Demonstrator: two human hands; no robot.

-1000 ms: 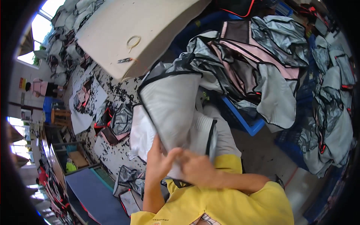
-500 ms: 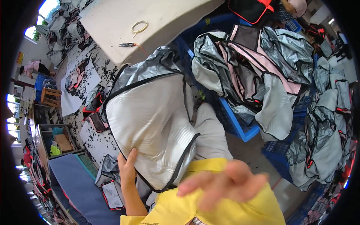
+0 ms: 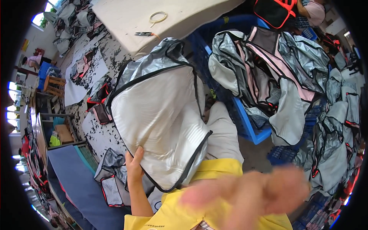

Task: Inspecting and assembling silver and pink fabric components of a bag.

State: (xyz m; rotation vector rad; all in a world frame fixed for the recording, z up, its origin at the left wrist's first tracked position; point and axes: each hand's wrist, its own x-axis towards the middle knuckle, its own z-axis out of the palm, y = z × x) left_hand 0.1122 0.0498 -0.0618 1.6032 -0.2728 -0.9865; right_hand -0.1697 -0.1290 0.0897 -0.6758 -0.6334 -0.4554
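Note:
A silver-lined fabric bag (image 3: 161,103) with black binding along its edges lies over my lap, its foil-like lining facing up. My left hand (image 3: 135,165) pinches the bag's lower left edge, thumb on top and the other fingers underneath. In front of my yellow top, my right hand (image 3: 260,191) is raised apart from the bag and smeared by motion, so its fingers cannot be made out clearly. Beyond the bag, thread snips (image 3: 144,34) with an orange cord and a pale ring-shaped roll (image 3: 158,17) rest on a cream-covered table (image 3: 122,23).
To the right, a blue plastic crate (image 3: 249,124) holds a heap of silver and pink bag pieces (image 3: 281,97). More silver pieces (image 3: 331,142) are piled farther right. Dark scraps litter the floor on the left, near a wooden stool (image 3: 54,86) and a blue-grey padded surface (image 3: 86,184).
My right hand has moved right and nearer the camera, still blurred. My left hand keeps hold of the bag's edge. The whole view has shifted slightly.

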